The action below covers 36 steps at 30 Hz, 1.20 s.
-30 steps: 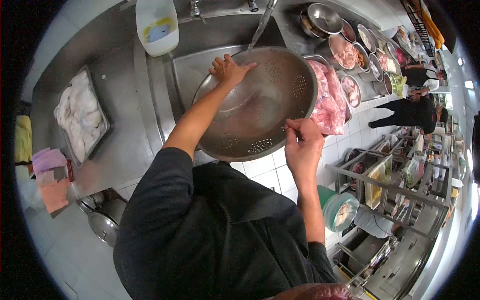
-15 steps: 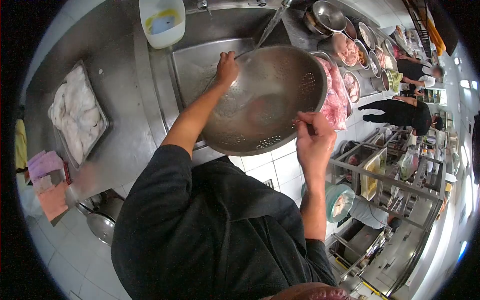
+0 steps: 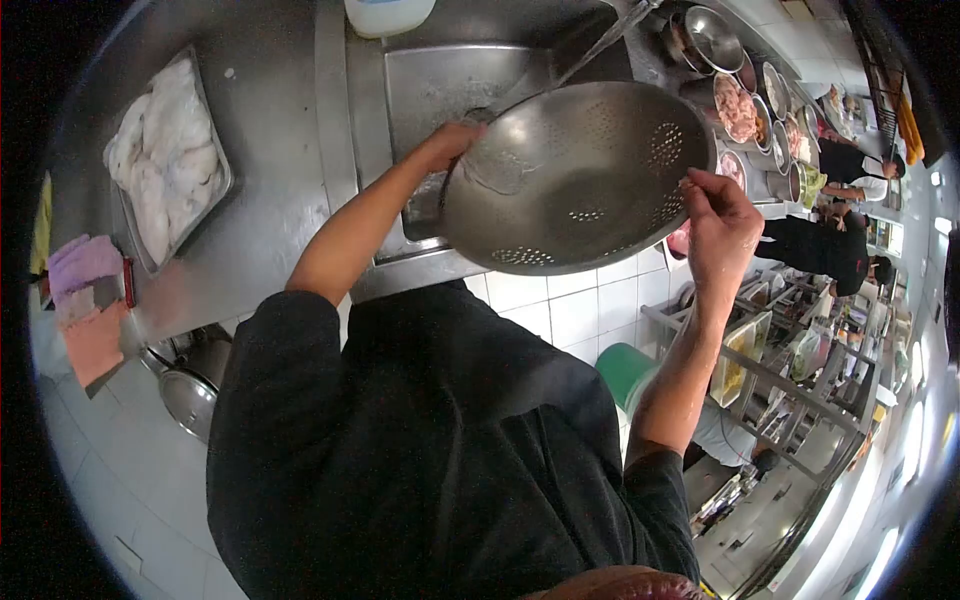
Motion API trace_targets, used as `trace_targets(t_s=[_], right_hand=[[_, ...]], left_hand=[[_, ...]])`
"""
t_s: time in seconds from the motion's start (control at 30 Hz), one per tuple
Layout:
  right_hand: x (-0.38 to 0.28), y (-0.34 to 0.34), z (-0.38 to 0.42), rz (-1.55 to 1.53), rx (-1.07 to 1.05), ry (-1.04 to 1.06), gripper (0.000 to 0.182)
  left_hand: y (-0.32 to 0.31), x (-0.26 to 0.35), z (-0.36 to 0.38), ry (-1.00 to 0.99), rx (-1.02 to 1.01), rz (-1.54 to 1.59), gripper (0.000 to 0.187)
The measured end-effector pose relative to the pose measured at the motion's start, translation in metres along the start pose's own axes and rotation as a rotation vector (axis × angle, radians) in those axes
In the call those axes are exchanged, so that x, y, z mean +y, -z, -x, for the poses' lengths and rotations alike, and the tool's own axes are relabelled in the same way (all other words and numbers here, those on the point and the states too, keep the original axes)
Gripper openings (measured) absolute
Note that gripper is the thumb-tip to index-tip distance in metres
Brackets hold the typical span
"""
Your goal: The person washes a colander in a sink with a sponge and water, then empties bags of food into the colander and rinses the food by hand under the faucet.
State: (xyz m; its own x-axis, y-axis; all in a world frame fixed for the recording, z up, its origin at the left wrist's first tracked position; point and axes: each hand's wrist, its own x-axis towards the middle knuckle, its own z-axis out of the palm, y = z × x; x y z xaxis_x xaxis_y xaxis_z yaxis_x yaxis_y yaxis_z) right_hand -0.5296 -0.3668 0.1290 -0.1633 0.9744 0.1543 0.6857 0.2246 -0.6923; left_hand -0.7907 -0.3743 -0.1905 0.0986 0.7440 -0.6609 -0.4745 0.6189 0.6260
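Note:
A large steel colander [image 3: 570, 185] with clusters of holes is held tilted over the sink [image 3: 420, 85] and its front edge. My left hand [image 3: 453, 145] is closed round its left rim; the fingertips are partly hidden behind the metal. On the right, my right hand [image 3: 722, 215] pinches the opposite rim between thumb and fingers. Water streams from the faucet [image 3: 640, 12] at the top toward the colander's far left side, and a thin sheet of water shows on the inner wall. No food is visible inside the bowl.
A tray [image 3: 228, 180] of pale, whitish meat or seafood lies on the left counter. Steel bowls [image 3: 715, 40] and pans of pink meat [image 3: 735, 108] stand at the right. A green bucket [image 3: 625, 372] is on the floor. Two people [image 3: 835, 250] stand farther right.
Both hands have moved the colander to the right and tilted it more, so its opening looks narrower. The camera view has shifted, and the white container at the top is now mostly cut off.

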Motion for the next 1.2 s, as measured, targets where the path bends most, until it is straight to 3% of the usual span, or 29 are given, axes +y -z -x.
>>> trace_targets(t_s=[0.1, 0.2, 0.3, 0.33, 0.5, 0.67, 0.77, 0.87, 1.0, 1.2], right_hand=[[-0.011, -0.002, -0.006, 0.162, 0.026, 0.122, 0.014], [-0.017, -0.003, -0.008, 0.151, 0.026, 0.157, 0.012], [-0.022, 0.0, -0.007, 0.181, 0.031, 0.207, 0.011], [-0.022, 0.002, -0.005, 0.205, 0.039, 0.228, 0.011], [0.001, 0.012, 0.016, 0.091, 0.094, 0.162, 0.013], [0.042, 0.008, 0.037, -0.003, 0.13, -0.003, 0.011], [0.073, 0.001, 0.046, -0.058, 0.112, -0.071, 0.01], [0.088, -0.011, 0.052, -0.163, 0.055, -0.096, 0.011], [0.097, -0.037, 0.059, -0.291, -0.02, -0.117, 0.012], [0.119, -0.053, 0.048, -0.249, -0.071, -0.111, 0.01]], left_hand=[[0.014, -0.054, -0.008, -0.092, -0.147, -0.17, 0.04], [-0.017, -0.068, 0.035, 0.122, -0.084, -0.003, 0.032], [-0.027, -0.063, 0.022, 0.113, -0.053, 0.238, 0.029], [-0.029, -0.062, 0.013, 0.038, -0.075, 0.462, 0.031], [-0.019, -0.005, 0.011, -0.179, -0.027, 0.463, 0.046], [0.014, 0.007, 0.002, -0.338, 0.008, 0.41, 0.06], [-0.008, 0.048, 0.088, -0.344, 0.248, 0.394, 0.053], [0.016, 0.051, 0.111, -0.454, 0.164, 0.289, 0.055], [0.016, 0.05, 0.146, -0.438, 0.33, 0.225, 0.059], [-0.018, 0.038, 0.182, -0.478, 0.404, 0.119, 0.068]])
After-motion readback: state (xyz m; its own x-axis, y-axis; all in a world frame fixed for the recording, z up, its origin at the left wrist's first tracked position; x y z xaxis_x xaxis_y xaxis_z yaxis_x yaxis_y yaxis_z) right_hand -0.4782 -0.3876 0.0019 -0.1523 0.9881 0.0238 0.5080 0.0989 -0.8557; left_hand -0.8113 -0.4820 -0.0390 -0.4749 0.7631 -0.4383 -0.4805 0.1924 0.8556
